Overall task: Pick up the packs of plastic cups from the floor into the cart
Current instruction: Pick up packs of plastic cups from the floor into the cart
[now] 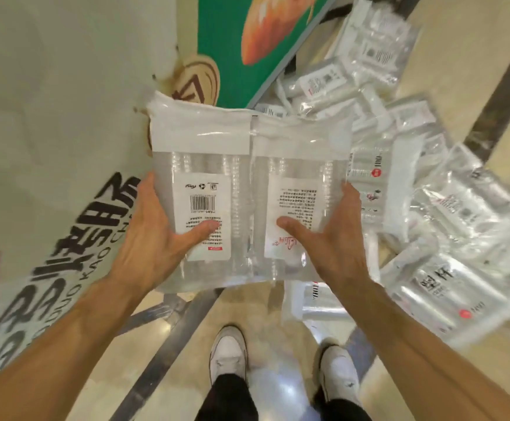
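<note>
Packs [247, 196] held above floor pile [414, 183].

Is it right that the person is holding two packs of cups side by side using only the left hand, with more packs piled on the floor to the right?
Not quite. The head view shows both hands at work: the left hand grips the barcode pack and the right hand grips the other pack. The two packs are side by side, and more packs do lie piled on the right.
</note>
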`<state>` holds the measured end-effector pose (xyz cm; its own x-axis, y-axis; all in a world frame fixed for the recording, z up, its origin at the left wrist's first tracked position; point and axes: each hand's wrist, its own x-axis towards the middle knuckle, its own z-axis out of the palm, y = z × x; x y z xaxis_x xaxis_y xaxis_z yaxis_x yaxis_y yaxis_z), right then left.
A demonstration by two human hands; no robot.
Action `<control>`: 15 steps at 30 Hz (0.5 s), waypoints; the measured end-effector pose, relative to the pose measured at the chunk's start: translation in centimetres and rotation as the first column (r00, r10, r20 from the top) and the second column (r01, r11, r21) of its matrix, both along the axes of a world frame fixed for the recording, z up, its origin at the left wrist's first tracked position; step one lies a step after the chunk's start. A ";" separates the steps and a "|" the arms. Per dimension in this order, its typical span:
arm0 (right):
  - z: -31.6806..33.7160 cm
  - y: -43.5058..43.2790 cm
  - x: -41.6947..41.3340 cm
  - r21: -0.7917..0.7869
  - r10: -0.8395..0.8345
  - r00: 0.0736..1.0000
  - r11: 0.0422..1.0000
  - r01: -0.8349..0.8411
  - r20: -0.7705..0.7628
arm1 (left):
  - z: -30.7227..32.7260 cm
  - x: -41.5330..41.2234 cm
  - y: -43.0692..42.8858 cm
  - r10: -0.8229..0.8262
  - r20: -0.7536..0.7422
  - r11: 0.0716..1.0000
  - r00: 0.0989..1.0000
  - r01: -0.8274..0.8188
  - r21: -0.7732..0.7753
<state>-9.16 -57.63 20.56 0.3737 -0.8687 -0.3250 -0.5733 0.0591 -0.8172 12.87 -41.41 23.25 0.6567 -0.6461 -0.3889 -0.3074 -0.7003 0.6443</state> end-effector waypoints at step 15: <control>42.0 2.5 -6.4 0.112 0.293 0.956 0.950 -0.290 -0.011 | 42.4 -10.8 7.6 0.237 -0.035 0.965 0.971 -0.239 -0.105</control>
